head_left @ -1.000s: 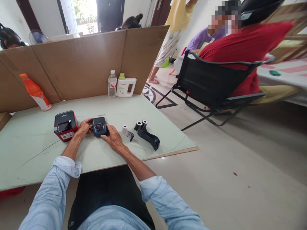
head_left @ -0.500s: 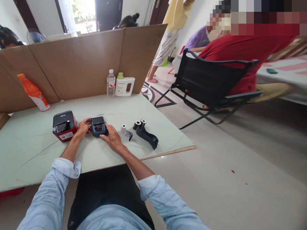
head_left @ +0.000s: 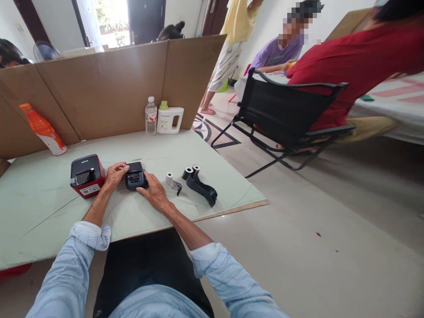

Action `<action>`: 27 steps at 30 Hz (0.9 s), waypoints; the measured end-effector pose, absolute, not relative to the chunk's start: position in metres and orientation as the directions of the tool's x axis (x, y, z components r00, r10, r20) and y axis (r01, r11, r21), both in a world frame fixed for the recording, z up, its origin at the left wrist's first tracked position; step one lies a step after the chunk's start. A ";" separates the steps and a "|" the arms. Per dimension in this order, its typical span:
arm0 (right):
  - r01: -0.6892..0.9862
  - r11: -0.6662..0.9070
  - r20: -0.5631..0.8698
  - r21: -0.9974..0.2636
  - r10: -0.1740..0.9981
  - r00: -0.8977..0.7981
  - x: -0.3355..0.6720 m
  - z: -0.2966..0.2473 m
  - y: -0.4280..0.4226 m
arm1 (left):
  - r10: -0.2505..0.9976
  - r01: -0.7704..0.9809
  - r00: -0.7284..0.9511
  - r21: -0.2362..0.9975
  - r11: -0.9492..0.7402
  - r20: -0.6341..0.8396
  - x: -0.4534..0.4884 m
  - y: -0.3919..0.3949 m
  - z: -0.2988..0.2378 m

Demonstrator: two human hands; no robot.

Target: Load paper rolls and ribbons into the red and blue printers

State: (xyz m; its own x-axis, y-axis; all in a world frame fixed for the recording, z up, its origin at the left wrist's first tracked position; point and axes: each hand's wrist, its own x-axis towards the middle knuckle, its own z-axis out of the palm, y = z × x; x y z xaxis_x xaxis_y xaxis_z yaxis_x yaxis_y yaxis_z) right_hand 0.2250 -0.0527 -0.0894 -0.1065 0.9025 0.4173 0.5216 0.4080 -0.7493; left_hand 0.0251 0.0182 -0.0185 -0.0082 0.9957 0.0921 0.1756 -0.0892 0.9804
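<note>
Pale-green table (head_left: 49,221), cardboard-walled, bears the black printer (head_left: 134,177); tiled floor (head_left: 298,247) beside.

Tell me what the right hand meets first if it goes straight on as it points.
The small dark printer: the right hand points up and left, fingertips at its near edge. The red-and-black printer lies farther along, roughly; depth is unclear.

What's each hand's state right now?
Left hand: closed on the black printer, gripping its left side.
Right hand: closed on the black printer, gripping its right side.
</note>
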 end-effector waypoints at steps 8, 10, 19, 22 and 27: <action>0.523 0.400 0.417 -0.753 0.904 -0.091 0.224 -0.090 -0.052 | 0.990 0.184 0.140 0.983 0.002 -0.028 0.013 0.013 -0.012; 0.523 0.401 0.419 -0.752 0.903 -0.090 0.224 -0.090 -0.052 | 0.985 0.155 0.166 0.988 0.019 -0.046 0.012 0.012 -0.011; 0.537 0.390 0.402 -0.748 0.910 -0.101 0.225 -0.088 -0.053 | 0.999 0.095 0.034 0.996 -0.005 0.001 0.015 0.019 -0.015; 0.536 0.399 0.413 -0.744 0.905 -0.101 0.225 -0.088 -0.053 | 1.000 0.122 -0.004 0.992 -0.025 0.026 0.020 0.026 -0.014; 0.536 0.398 0.412 -0.744 0.906 -0.100 0.225 -0.085 -0.054 | 0.995 0.180 0.096 0.982 -0.055 0.038 0.019 0.031 -0.013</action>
